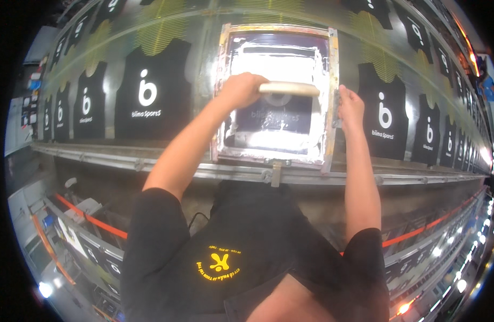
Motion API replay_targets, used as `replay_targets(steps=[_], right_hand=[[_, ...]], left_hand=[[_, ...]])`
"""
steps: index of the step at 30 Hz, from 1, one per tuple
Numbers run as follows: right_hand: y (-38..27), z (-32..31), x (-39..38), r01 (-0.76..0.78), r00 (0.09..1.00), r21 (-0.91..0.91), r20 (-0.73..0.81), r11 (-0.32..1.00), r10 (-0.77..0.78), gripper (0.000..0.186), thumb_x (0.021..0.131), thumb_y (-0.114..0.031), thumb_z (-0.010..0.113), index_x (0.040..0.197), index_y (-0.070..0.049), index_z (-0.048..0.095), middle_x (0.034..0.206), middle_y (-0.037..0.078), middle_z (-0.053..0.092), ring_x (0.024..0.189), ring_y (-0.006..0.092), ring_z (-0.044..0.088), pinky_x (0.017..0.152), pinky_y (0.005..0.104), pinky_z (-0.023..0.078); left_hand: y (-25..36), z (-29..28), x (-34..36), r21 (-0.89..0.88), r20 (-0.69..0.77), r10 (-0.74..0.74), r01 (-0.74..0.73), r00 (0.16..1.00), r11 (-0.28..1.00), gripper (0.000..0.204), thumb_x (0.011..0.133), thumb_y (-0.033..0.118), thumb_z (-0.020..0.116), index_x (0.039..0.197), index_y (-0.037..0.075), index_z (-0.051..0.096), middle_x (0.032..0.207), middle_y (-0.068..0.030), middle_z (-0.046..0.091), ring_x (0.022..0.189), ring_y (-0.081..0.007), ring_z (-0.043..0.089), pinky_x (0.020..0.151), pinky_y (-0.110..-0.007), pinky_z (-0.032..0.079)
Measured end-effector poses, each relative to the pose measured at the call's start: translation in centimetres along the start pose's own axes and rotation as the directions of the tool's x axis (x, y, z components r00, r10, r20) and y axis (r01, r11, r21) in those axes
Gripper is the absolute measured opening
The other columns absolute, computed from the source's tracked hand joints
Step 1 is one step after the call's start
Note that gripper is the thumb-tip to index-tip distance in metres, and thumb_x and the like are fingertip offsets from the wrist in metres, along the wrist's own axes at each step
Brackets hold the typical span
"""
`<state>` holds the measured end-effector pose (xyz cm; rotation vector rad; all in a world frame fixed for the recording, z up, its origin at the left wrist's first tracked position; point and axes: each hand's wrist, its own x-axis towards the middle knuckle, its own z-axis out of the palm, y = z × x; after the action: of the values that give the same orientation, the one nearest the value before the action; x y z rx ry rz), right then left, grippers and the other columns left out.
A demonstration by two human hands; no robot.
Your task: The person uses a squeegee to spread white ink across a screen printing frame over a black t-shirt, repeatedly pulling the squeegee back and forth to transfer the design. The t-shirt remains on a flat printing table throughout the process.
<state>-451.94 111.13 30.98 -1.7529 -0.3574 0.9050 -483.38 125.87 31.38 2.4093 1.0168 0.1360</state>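
A screen-printing frame (333,64) lies on the long table in front of me, with white ink spread over its mesh. My left hand (242,90) is closed round the left end of a squeegee (290,88), whose pale bar lies across the upper middle of the screen. At the frame's right edge, my right hand (352,107) has its fingers curled in against the frame's side. Through the mesh a dark panel with a faint print shows. A black cut garment piece (153,91) with a white print lies left of the frame, another (383,112) to its right.
More printed black pieces (90,102) run along the table both ways. A metal rail (193,169) edges the table near me, with a bracket (276,174) below the frame. Behind me stands another long table with an orange-red rail (91,217).
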Motion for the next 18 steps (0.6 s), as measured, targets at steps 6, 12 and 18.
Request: replay_targets(steps=[6, 12, 18], right_hand=[[0.6, -0.1, 0.4, 0.033, 0.999, 0.033, 0.021, 0.999, -0.033, 0.038, 0.105, -0.030, 0.077, 0.119, 0.005, 0.076, 0.066, -0.008, 0.050, 0.049, 0.0021, 0.038, 0.044, 0.0263, 0.026], [0.1, 2.0, -0.5, 0.359, 0.919, -0.124, -0.128, 0.925, -0.374, 0.032, 0.103, -0.024, 0.077, 0.118, 0.003, 0.079, 0.109, 0.010, 0.079, 0.095, 0.0160, 0.072, 0.086, 0.0316, 0.057], [3.2, 11.9, -4.9, 0.343, 0.939, 0.066, -0.055, 0.937, -0.340, 0.034, 0.105, -0.025, 0.078, 0.126, 0.002, 0.074, 0.096, 0.004, 0.075, 0.080, 0.0090, 0.065, 0.072, 0.0271, 0.054]], left_hand=[[3.4, 8.5, -16.2, 0.071, -0.232, 0.198, -0.187, 0.952, 0.980, 0.058, 0.075, 0.003, 0.083, 0.131, 0.014, 0.075, 0.130, -0.0057, 0.078, 0.122, -0.0264, 0.072, 0.097, -0.041, 0.061], [3.6, 6.6, -19.6, 0.011, -0.219, 0.214, -0.217, 0.952, 0.976, 0.063, 0.077, 0.008, 0.083, 0.138, 0.011, 0.068, 0.139, -0.0064, 0.072, 0.130, -0.0273, 0.068, 0.106, -0.042, 0.056], [-6.7, 0.3, -24.2, 0.031, -0.097, 0.147, -0.144, 0.984, 0.989, 0.059, 0.080, 0.007, 0.078, 0.138, 0.013, 0.070, 0.138, -0.0057, 0.073, 0.130, -0.0281, 0.068, 0.105, -0.043, 0.057]])
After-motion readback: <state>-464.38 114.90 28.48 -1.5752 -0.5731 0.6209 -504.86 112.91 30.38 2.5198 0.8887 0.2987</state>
